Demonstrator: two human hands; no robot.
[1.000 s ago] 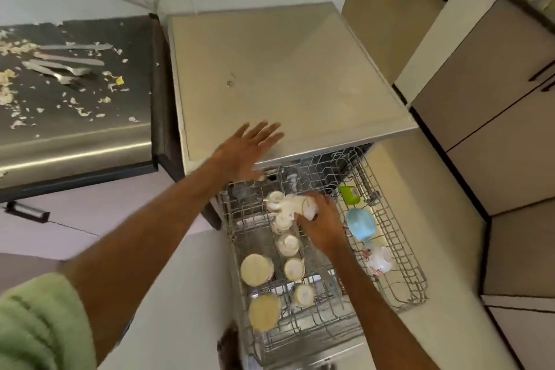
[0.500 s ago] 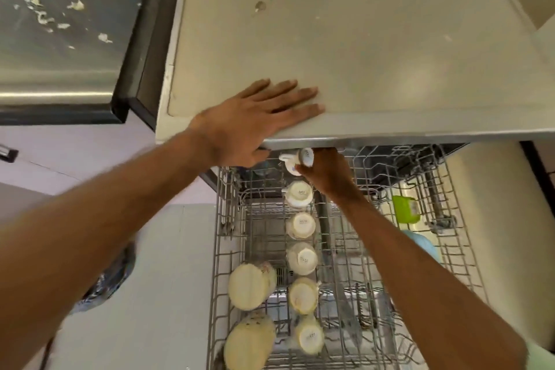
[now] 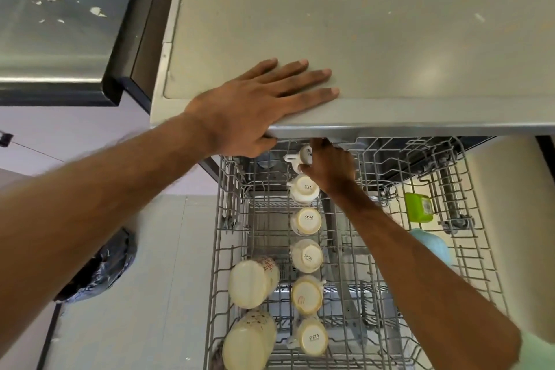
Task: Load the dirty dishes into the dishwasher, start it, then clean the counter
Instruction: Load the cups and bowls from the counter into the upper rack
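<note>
While the right hand (image 3: pixel 330 168) grips one cup (image 3: pixel 302 155), five sit racked.

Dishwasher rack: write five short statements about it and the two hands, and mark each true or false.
1. The left hand lies flat on the dishwasher top. True.
2. The right hand grips a white cup at the back of the rack. True.
3. The row of cups stands mouth up. False: their bases face up.
4. The rack is pushed fully in. False: it is pulled out.
5. The green item sits left of the cups. False: it sits to their right.
</note>
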